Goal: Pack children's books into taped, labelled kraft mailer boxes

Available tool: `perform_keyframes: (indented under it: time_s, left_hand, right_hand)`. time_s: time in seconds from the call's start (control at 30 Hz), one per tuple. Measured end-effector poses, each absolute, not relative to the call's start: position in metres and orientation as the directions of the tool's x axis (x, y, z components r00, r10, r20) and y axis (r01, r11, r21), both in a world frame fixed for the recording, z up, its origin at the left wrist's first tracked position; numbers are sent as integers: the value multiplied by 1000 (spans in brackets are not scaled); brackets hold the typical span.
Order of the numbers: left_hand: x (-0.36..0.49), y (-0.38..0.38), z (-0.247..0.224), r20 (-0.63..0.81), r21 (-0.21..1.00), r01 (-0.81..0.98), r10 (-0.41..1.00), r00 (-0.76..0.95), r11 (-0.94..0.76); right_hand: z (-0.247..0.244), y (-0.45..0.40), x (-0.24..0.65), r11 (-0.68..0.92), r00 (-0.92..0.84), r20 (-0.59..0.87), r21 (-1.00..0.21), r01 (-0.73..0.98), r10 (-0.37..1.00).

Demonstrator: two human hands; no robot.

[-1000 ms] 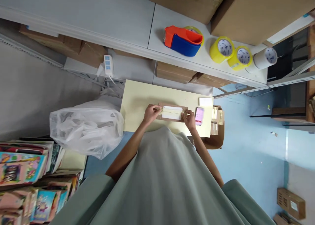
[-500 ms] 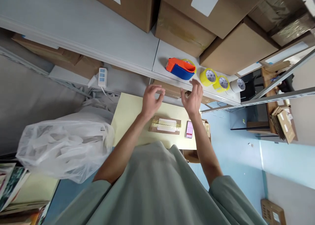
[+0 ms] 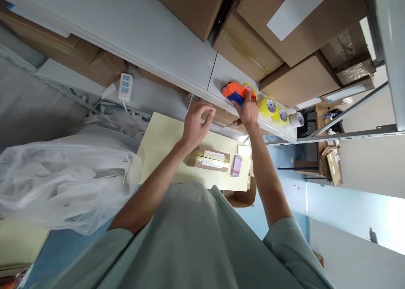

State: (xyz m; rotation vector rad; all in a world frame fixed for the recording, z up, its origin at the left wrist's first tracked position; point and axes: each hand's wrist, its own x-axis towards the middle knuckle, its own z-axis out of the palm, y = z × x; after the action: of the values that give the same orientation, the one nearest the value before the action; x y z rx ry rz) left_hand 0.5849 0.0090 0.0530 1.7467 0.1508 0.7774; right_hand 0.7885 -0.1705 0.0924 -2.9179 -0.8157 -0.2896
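Two hands in the head view, one loaded: I note the right hand (image 3: 249,111) grasping the orange-and-blue tape dispenser (image 3: 234,91), fingers over its right end, thumb against the front side; how firm the hold is, I cannot tell. The dispenser lies on the grey shelf (image 3: 177,57) near its front edge, with a roll of yellow tape (image 3: 249,87) just behind it. The left hand (image 3: 196,124) is released, fingers loosely curled towards the thumb with nothing between them, in front of the shelf edge and over the far side of the pale worktop (image 3: 161,141). Handling estimate: I take the dispenser for a stiff shell, light to moderate in weight, not fragile, perhaps a little slick where smooth. I would hold it across the body, thumb on the near side and fingers over the far side, keeping skin off any cutting edge; none is distinct from here, so I treat its location as unknown. Two upright yellow rolls (image 3: 274,110) stand to the right, close to the knuckles, and I judge a wide grip could nudge them. Below, a taped cardboard box (image 3: 210,159) rests on the worktop beside a phone (image 3: 236,166); I expect light, fairly stiff board.
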Motion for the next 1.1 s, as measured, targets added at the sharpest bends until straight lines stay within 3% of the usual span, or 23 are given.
perform_keyframes:
  time_s: [0.23,0.47,0.73,0.9,1.1]
  left_hand:
    - [546,22,47,381,921,-276,485,787,-276]
    - [514,30,43,390,917,-336,302,870,-216]
    - [502,31,34,350,934,-325,198,916,-146]
    - [491,28,30,249,968,-247,153,956,-31]
    - [476,24,28,24,980,-36,65,998,193]
  right_hand:
    - [99,-202,680,-841,834,166,-48,540,526]
    - [125,-229,595,-809,807,91,-33,587,583]
    - [148,-234,570,-767,760,-105,-52,639,641]
    - [154,-237,568,-745,718,-225,-67,663,659]
    - [158,-235,563,-735,687,-321,-48,676,653]
